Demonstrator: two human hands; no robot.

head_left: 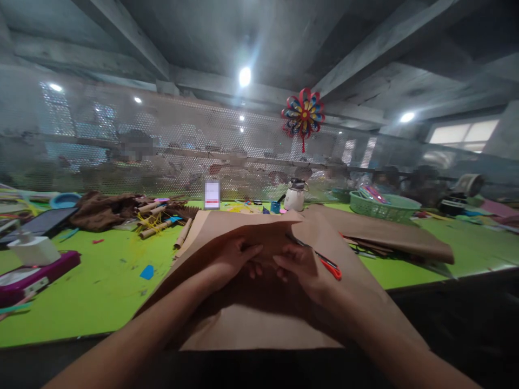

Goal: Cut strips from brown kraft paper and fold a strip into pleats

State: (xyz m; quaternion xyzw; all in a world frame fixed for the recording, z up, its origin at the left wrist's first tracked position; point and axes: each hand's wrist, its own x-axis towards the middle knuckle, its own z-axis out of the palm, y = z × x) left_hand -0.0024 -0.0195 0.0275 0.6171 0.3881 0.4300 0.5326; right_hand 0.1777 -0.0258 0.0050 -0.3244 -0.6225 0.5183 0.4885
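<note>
A large sheet of brown kraft paper point(259, 329) lies in front of me, with a part of it raised and curving over behind my hands. My left hand point(233, 262) has its thumb and fingers closed on the paper near the middle. Close beside it, my right hand point(300, 265) is curled with thumb and fingertips together on the same paper. The exact grip is in shadow. A long dark tool with a red handle point(331, 268), perhaps scissors, lies by the right hand; whether the hand touches it is unclear.
A folded stack of brown paper point(393, 235) lies right, before a green basket point(385, 208). Behind stand a white jug point(295, 195) and a phone-like lit screen point(211, 195). Left are rolled paper tubes point(156, 227), brown cloth point(103, 210) and a purple power strip point(44, 278) with a white charger.
</note>
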